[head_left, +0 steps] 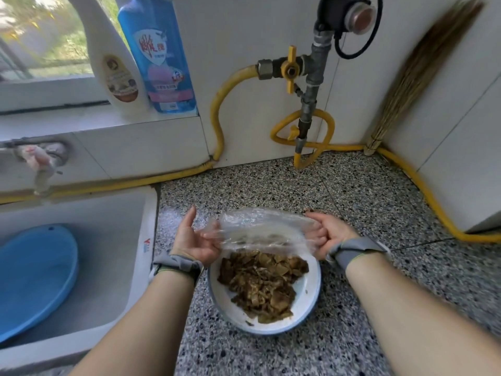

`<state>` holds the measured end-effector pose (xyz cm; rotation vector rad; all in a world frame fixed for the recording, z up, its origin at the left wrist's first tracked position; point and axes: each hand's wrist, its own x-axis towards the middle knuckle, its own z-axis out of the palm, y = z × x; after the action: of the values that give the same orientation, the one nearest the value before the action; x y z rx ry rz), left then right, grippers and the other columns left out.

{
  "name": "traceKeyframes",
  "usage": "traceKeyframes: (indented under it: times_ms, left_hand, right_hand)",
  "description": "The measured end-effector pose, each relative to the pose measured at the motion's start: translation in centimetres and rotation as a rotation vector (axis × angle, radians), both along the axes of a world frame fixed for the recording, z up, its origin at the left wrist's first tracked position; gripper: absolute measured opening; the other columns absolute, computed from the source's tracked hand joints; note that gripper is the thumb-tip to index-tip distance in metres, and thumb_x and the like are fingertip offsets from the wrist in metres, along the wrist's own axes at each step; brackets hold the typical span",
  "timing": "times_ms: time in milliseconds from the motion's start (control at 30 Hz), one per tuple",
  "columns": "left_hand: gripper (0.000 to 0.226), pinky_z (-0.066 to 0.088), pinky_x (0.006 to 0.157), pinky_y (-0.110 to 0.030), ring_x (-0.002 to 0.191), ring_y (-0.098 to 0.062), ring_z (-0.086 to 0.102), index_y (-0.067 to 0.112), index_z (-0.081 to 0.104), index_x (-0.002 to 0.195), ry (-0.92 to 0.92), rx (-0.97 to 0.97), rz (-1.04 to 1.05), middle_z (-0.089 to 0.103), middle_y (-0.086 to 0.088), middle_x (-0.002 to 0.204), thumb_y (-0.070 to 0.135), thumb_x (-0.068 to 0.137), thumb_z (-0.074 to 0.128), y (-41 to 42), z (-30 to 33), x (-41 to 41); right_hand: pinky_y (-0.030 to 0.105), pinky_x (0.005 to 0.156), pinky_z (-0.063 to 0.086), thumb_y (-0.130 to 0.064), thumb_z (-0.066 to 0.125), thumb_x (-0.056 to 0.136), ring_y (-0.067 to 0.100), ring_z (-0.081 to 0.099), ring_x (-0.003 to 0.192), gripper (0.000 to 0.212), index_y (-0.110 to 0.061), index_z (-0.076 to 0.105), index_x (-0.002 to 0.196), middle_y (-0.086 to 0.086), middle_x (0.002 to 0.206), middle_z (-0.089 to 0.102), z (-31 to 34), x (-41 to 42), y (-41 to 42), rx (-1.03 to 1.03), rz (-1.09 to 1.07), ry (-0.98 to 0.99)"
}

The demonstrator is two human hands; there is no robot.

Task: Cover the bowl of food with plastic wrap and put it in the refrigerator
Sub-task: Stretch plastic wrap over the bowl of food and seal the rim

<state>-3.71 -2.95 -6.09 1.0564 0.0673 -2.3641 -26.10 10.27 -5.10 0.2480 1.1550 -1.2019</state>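
Observation:
A white bowl with a blue rim [306, 299] stands on the speckled counter, full of brown cooked food [261, 283]. Above its far edge a sheet of clear plastic wrap [260, 229] is stretched between my hands. My left hand [193, 240] grips the sheet's left end, thumb pointing up. My right hand [329, 233] grips the right end, fingers curled into the film. The wrap hides the bowl's far rim; most of the food lies uncovered. No refrigerator is in view.
A white sink [116, 267] with a blue basin [35, 278] lies to the left. A yellow gas hose [433, 196] runs along the wall base, with a valve [291, 69] above. Two detergent bottles [157, 58] stand on the sill; a straw broom [417, 77] leans in the corner.

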Motion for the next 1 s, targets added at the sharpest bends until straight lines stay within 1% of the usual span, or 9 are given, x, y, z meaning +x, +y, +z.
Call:
traceKeyframes:
  times_ms: [100,200,367,500,600,733,800,933,1000]
  left_hand:
    - [0.059,0.04,0.094,-0.008,0.071,-0.006,0.055,0.003,0.05,0.109,0.028,0.016,0.01,0.069,-0.017,0.078,0.05,0.077,0.063,0.4,-0.1,0.7]
    - [0.06,0.031,0.102,-0.007,0.074,-0.006,0.048,0.003,0.05,0.112,0.045,0.015,0.01,0.068,-0.021,0.074,0.051,0.078,0.061,1.1,0.0,1.5]
    - [0.062,0.051,0.077,-0.018,0.069,-0.008,0.057,0.001,0.05,0.11,0.023,-0.016,-0.073,0.067,-0.016,0.077,0.052,0.077,0.061,2.5,0.1,2.6]
    - [0.065,0.05,0.075,-0.022,0.07,-0.012,0.059,0.002,0.052,0.115,0.018,-0.048,-0.138,0.061,-0.011,0.099,0.044,0.067,0.067,3.6,0.4,2.9]
    - [0.052,0.055,0.072,-0.047,0.072,-0.033,0.07,0.002,0.057,0.106,0.028,-0.039,-0.178,0.07,-0.023,0.09,0.046,0.079,0.061,4.4,0.9,3.2]
    - [0.05,0.056,0.061,-0.056,0.071,-0.04,0.069,0.001,0.058,0.106,0.004,0.006,-0.273,0.069,-0.03,0.085,0.044,0.082,0.059,5.1,1.2,3.7]
    - [0.045,0.057,0.06,-0.054,0.07,-0.04,0.069,-0.001,0.058,0.105,-0.005,0.021,-0.279,0.069,-0.031,0.083,0.038,0.082,0.059,5.2,0.8,3.9]
    - [0.052,0.039,0.098,-0.025,0.083,-0.017,0.053,-0.004,0.055,0.105,-0.051,0.068,-0.217,0.064,-0.027,0.092,0.029,0.068,0.067,5.0,0.0,4.1]
    - [0.048,0.047,0.089,-0.029,0.083,-0.021,0.058,-0.005,0.053,0.101,-0.057,0.089,-0.208,0.063,-0.025,0.093,0.035,0.077,0.064,5.1,0.1,4.0]
  right_hand:
    - [0.008,0.021,0.019,-0.033,0.043,0.096,0.005,0.027,0.014,0.072,-0.012,0.04,0.027,-0.007,0.021,0.031,-0.2,0.3,0.5,0.009,0.001,0.008]
    - [0.008,0.022,0.019,-0.031,0.046,0.095,0.005,0.028,0.015,0.07,-0.012,0.043,0.028,-0.006,0.022,0.033,-0.2,0.6,1.3,0.022,-0.003,0.008]
    - [0.007,0.024,0.021,-0.029,0.047,0.094,0.006,0.029,0.016,0.067,-0.013,0.042,0.029,-0.006,0.023,0.033,-0.3,0.9,2.6,0.061,0.073,0.073]
    - [0.005,0.026,0.022,-0.027,0.044,0.095,0.006,0.028,0.016,0.067,-0.014,0.04,0.029,-0.006,0.023,0.032,-0.3,1.0,2.9,0.095,0.16,0.135]
    - [0.007,0.022,0.021,-0.023,0.045,0.095,0.004,0.028,0.016,0.06,-0.013,0.04,0.036,-0.007,0.024,0.034,-0.4,1.0,3.0,0.141,0.231,0.18]
    - [0.007,0.021,0.025,-0.014,0.05,0.094,0.002,0.036,0.019,0.036,-0.006,0.053,0.059,-0.004,0.03,0.045,-0.4,0.9,3.5,0.171,0.309,0.26]
    - [0.008,0.022,0.027,-0.013,0.052,0.093,0.002,0.038,0.019,0.033,-0.006,0.054,0.061,-0.004,0.03,0.047,-0.3,0.6,3.7,0.174,0.388,0.282]
    - [0.014,0.026,0.034,-0.01,0.058,0.089,0.005,0.042,0.025,0.023,-0.003,0.058,0.067,-0.003,0.037,0.05,0.2,0.0,4.1,0.191,0.554,0.353]
    - [0.014,0.029,0.038,-0.012,0.061,0.087,0.005,0.043,0.028,0.018,-0.001,0.06,0.073,-0.002,0.039,0.052,0.3,-0.2,4.2,0.22,0.606,0.441]
